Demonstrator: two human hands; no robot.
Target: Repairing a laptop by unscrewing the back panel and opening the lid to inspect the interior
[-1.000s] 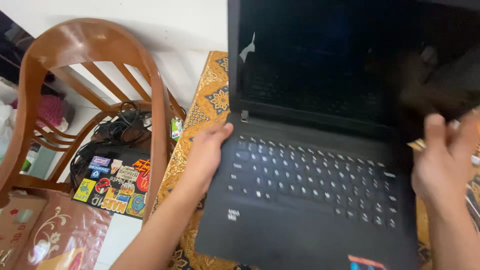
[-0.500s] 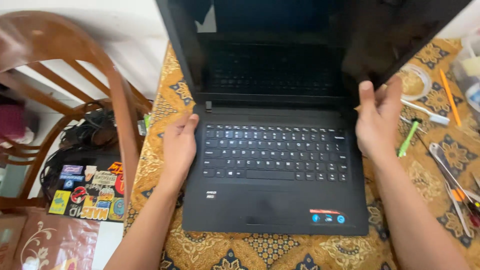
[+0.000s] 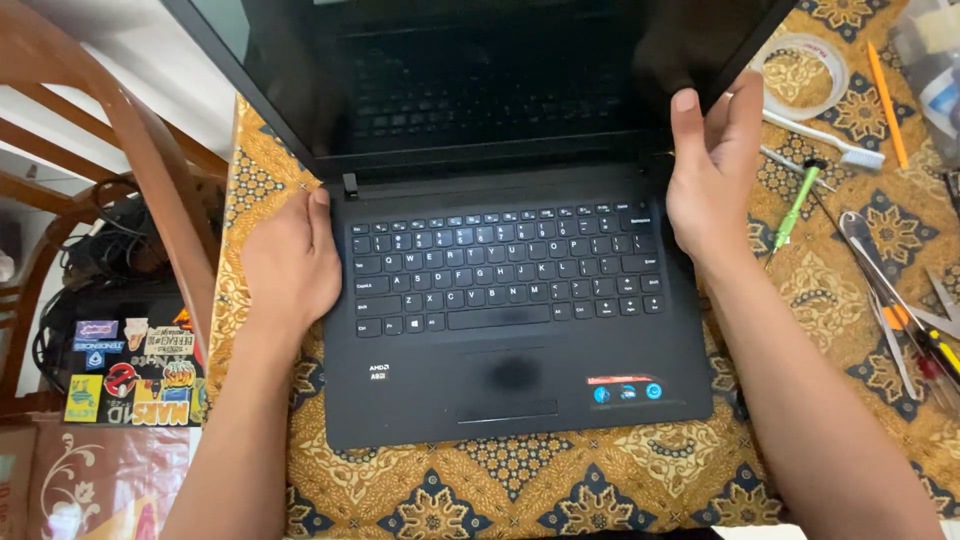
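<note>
A black laptop [image 3: 510, 290] lies open on the patterned cloth [image 3: 560, 480], its long side running left to right, keyboard toward the person and screen tilted away. The left hand [image 3: 290, 265] lies flat against the laptop's left edge, fingers together. The right hand [image 3: 710, 175] pinches the screen's lower right corner, thumb in front. Right of the laptop lie a green screwdriver [image 3: 795, 205] and a toothbrush [image 3: 825, 140].
</note>
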